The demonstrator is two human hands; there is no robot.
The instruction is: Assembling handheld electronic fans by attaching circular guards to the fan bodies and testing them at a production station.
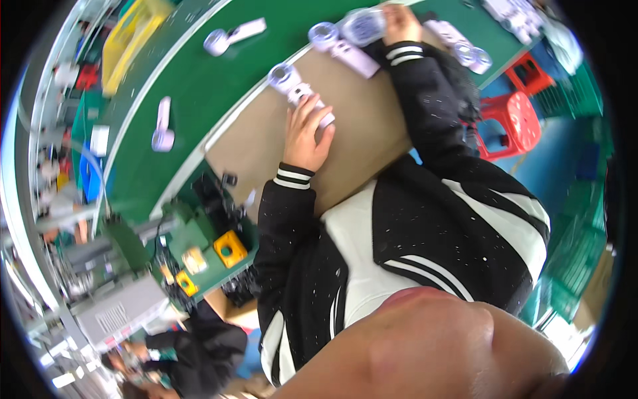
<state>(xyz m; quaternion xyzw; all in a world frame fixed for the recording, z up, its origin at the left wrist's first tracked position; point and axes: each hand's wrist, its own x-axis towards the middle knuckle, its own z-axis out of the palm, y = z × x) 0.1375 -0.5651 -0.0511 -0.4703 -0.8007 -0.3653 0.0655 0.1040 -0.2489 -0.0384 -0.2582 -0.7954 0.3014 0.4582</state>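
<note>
On the brown board [362,146] in front of me lies a pale lavender device shaped like a handheld fan [284,78], with a round, see-through head and a slim handle. My left hand [307,136] grips its handle, fingers over the top and thumb apart at the lower end. Farther off to the right, my right hand [401,26] is closed at the edge of a clear, bluish round plastic part [363,26]; its fingertips are partly hidden. Between my hands, nearer the right, rests another lavender fan-shaped device [355,58], its round head beside the clear part.
Two more lavender devices [242,31] [163,126] lie on the green belt [193,86] beyond the board. Others [458,43] sit at right. A green machine [123,243] stands left, a red stool [515,123] right, and a yellow rack [129,43] far left. A person in dark clothes [199,352] is at lower left.
</note>
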